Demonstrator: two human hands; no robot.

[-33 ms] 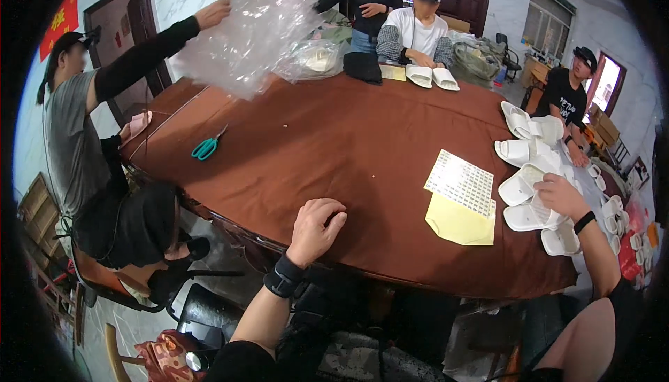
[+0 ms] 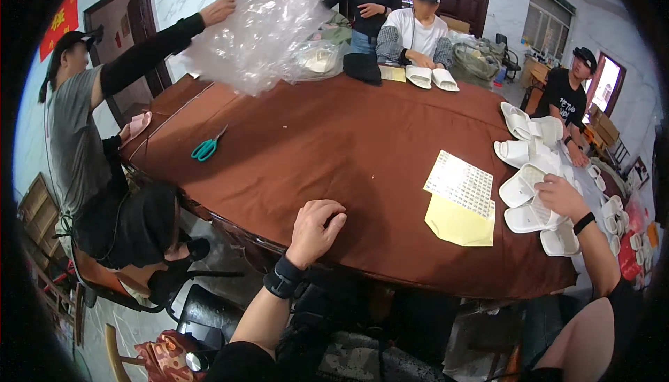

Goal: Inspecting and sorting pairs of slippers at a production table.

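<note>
My left hand (image 2: 317, 232) rests on the brown tablecloth (image 2: 313, 152) near the front edge. Its fingers are loosely curled, and no object shows in them. At the right end of the table, my right hand (image 2: 563, 199) grips a white slipper (image 2: 535, 208), its fingertips closed at the strap. More white slippers (image 2: 516, 152) lie stacked along that side. Between my hands is a sheet of small printed labels (image 2: 460, 180). Its yellow backing paper (image 2: 461, 222) shows at the near end.
Teal-handled scissors (image 2: 205, 149) lie on the left. A person (image 2: 77, 124) there holds up a large clear plastic bag (image 2: 261, 34). Across the table, a seated person (image 2: 418, 30) has a pair of white slippers (image 2: 432, 78). Another person (image 2: 568, 93) is at the right, behind the slippers.
The clear plastic bag and the raised arm holding it have shifted slightly to the right. Both my hands are where they were.
</note>
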